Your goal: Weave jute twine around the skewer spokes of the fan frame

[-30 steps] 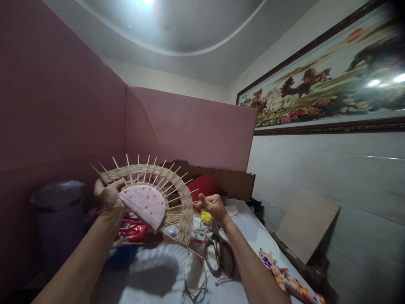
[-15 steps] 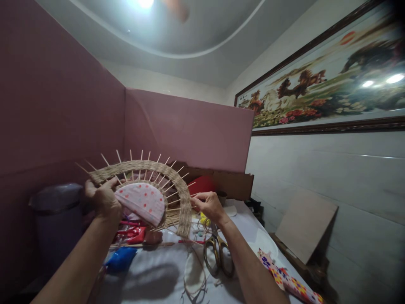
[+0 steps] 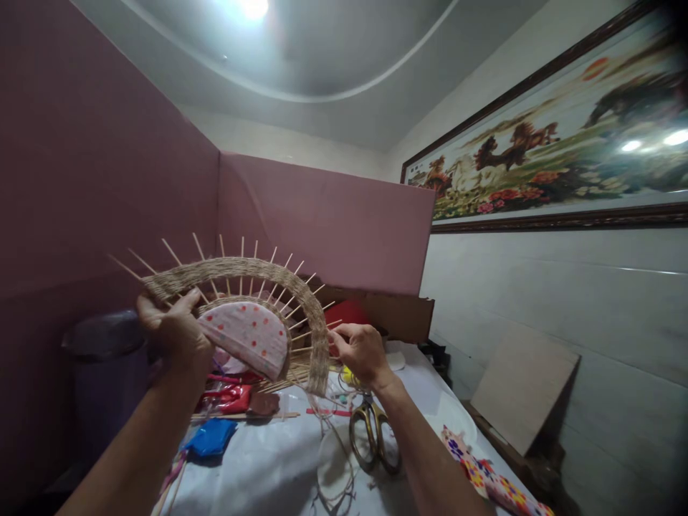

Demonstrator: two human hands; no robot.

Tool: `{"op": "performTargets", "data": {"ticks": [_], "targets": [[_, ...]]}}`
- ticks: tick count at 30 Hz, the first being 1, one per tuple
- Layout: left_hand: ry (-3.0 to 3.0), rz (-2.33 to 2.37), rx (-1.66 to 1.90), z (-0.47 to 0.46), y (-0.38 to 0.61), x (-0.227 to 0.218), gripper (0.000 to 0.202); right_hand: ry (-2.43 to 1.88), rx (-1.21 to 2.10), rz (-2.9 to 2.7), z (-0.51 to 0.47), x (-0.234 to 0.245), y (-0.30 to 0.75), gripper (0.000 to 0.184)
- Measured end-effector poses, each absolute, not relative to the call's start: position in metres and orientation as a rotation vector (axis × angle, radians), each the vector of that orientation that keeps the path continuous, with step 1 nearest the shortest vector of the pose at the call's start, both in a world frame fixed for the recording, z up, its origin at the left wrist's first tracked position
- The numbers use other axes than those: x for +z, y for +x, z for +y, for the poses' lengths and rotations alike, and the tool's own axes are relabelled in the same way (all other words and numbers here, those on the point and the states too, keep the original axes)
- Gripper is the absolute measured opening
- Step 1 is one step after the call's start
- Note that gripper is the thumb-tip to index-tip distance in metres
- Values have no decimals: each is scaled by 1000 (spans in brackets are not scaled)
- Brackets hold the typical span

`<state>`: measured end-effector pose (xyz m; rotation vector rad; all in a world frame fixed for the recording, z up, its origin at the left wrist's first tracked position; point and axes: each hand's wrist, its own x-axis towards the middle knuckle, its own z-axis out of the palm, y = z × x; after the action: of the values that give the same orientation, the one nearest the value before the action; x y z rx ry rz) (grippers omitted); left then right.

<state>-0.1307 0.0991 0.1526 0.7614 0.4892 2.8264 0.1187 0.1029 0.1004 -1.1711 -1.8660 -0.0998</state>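
Note:
I hold up a half-round woven piece (image 3: 252, 272): thin wooden sticks fan out from a pink dotted fabric centre (image 3: 252, 337), and tan twine is woven round them in an arch. My left hand (image 3: 175, 333) grips its left end, fingers closed on the weave. My right hand (image 3: 361, 351) pinches at the right end of the arch, where a strand of twine (image 3: 330, 430) trails down to the table.
Below lie gold-handled scissors (image 3: 373, 437), a blue packet (image 3: 212, 437), red wrapping (image 3: 228, 394), a patterned strip (image 3: 484, 480) and a white covered table (image 3: 269, 473). A purple bin (image 3: 104, 365) stands left, a cardboard box (image 3: 398, 315) behind, a board (image 3: 521, 387) leans right.
Both hands have lifted the woven piece a little higher and tilted its left end up and leftward; the right hand stays pinched at the right end.

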Motion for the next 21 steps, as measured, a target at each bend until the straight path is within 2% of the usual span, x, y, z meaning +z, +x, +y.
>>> {"op": "performTargets", "data": {"ticks": [11,15,21], "targets": [[770,444,2884,96,-142,158,38,-1224,-405,-1889,98,102,116,27],[700,369,2926,93,-147,163,40,-1203,-363,-1853,97,103,116,27],[676,396,2955,85,-147,170,43,-1054,-114,-1753,101,106,118,28]]}}
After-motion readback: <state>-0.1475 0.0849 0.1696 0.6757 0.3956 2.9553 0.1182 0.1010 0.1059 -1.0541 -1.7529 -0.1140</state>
